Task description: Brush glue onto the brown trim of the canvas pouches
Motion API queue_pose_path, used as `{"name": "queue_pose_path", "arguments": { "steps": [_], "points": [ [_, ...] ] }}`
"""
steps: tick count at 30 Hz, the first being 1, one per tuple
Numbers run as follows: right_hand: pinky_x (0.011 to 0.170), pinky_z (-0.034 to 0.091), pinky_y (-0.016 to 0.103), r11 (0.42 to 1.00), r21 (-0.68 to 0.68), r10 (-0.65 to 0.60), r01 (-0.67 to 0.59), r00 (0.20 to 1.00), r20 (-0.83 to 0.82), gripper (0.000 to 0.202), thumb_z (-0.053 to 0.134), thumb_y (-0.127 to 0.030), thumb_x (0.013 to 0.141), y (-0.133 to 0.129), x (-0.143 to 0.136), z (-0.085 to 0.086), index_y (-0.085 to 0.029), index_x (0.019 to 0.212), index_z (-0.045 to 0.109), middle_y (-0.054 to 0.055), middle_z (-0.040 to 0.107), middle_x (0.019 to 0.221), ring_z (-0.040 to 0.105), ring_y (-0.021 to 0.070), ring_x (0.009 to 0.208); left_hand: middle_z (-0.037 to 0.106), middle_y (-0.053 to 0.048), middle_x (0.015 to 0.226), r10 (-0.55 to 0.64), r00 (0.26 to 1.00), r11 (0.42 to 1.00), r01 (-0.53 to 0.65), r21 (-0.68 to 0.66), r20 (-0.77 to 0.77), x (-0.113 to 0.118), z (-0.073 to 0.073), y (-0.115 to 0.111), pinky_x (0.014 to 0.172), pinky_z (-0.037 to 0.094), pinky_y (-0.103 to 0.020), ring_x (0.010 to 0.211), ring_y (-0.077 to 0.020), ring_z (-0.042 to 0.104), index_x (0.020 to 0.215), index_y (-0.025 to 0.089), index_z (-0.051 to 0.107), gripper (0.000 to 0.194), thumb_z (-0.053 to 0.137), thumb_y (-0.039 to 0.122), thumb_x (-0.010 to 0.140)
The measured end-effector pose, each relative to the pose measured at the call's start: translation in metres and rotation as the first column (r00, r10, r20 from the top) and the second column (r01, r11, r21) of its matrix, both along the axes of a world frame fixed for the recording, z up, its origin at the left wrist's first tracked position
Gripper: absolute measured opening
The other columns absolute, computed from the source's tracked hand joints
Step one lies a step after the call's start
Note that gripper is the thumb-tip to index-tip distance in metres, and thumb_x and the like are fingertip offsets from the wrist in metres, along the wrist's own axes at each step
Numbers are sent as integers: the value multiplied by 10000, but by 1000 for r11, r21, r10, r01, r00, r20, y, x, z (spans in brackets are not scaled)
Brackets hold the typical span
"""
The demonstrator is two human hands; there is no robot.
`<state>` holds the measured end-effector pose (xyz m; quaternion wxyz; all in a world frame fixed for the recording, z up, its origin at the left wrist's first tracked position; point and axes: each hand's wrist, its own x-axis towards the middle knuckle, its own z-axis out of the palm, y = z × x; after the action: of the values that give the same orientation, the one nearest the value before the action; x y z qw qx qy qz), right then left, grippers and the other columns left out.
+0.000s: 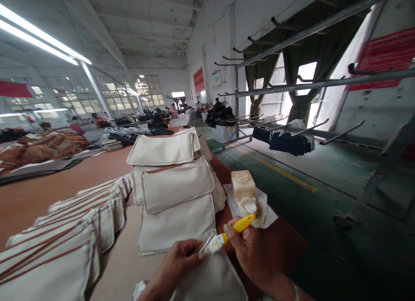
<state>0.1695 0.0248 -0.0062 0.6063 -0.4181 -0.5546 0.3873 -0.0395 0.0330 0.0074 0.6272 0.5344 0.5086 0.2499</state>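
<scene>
My right hand is closed round the yellow handle of a brush. White paste coats the brush's lower end, which points to my left fingertips. My left hand pinches a thin pale edge, seemingly part of the cream fabric piece below both hands; the fingers partly hide it. Beyond them, cream stitched pouches lie in an overlapping stack. A paste-smeared plastic container with a white-filled opening rests on a white sheet, just past my right hand.
Rows of cream pieces with brown edging overlap at the left of the brown table. Brown material is heaped farther back. Right of the table stands a metal rack with projecting bars and dark bags. People work in the distance.
</scene>
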Motion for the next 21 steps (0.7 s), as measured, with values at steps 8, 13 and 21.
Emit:
{"name": "queue_pose_path", "arguments": {
  "steps": [8, 13, 21],
  "points": [
    [685, 485, 283, 968, 104, -232, 229, 972, 21, 341, 608, -501, 938, 20, 20, 2, -178, 834, 645, 55, 631, 758, 601, 218, 704, 709, -58, 808, 1, 996, 1000, 0, -7, 89, 3, -11, -5, 617, 443, -241, 695, -170, 601, 1025, 107, 743, 588, 802, 545, 638],
    [654, 480, 277, 972, 125, -206, 199, 977, 49, 337, 573, -492, 961, 8, 24, 16, -185, 844, 647, 43, 616, 742, 585, 207, 672, 725, -71, 854, -18, 998, 999, 15, 49, 65, 0, -22, 3, 636, 468, -258, 750, -203, 625, 1019, 122, 746, 616, 809, 575, 607],
    [659, 474, 308, 963, 119, -252, 242, 965, 74, 394, 570, -546, 943, 12, 30, 15, -181, 814, 643, 57, 605, 716, 574, 226, 661, 736, -64, 889, 38, 999, 986, -40, 161, 18, 5, -7, -14, 700, 484, -278, 798, -221, 633, 1017, 156, 752, 634, 748, 655, 625]
  ]
}}
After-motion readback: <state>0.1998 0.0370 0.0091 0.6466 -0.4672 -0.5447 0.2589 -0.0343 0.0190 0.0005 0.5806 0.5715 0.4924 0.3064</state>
